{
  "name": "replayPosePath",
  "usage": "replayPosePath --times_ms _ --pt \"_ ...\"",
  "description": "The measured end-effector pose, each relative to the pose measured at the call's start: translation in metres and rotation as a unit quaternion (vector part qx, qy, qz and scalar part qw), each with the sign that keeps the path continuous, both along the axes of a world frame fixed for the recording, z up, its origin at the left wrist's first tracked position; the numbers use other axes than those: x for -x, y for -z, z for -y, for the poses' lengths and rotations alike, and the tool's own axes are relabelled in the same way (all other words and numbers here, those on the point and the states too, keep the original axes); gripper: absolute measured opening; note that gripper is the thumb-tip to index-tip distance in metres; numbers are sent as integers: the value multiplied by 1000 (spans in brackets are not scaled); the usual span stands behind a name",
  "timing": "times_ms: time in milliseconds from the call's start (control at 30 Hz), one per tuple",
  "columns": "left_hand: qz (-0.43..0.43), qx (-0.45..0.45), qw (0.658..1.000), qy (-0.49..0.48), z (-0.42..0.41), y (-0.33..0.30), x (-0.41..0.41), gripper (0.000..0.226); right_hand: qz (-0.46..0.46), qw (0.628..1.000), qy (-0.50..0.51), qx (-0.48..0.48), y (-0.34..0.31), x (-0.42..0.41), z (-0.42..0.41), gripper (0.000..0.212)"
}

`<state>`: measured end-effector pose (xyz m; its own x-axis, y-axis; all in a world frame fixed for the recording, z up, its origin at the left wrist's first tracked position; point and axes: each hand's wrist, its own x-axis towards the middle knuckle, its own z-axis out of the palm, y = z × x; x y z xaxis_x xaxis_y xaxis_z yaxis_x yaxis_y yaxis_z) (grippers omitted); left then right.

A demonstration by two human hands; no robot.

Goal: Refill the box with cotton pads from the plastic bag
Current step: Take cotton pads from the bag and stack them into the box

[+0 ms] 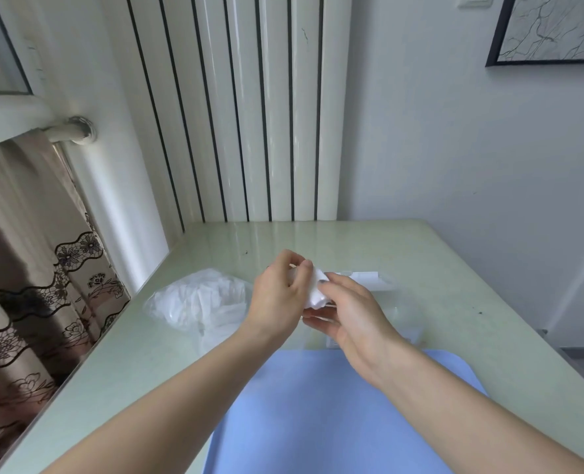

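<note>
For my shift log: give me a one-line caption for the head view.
Both hands, left hand and right hand, hold a stack of cotton pads above the table, plastic bag at left.

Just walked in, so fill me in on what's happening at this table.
A person is holding a small stack of white cotton pads above the table, with both the left hand and the right hand keeping a grip on it. The plastic bag with more pads lies to the left. A clear box sits just behind the hands, partly hidden, with a blue mat nearer the person.
</note>
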<state>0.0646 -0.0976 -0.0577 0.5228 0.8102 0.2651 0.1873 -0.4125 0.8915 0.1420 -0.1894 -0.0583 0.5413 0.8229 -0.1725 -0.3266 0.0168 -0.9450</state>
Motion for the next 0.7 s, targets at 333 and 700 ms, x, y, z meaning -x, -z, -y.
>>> replayPosePath --times_ms 333,700 --pt "-13 23 996 81 1 0 -2 22 -38 998 41 1 1 -11 2 20" --pt "-78 47 976 199 -2 -2 6 49 19 998 19 49 -2 -19 -1 25"
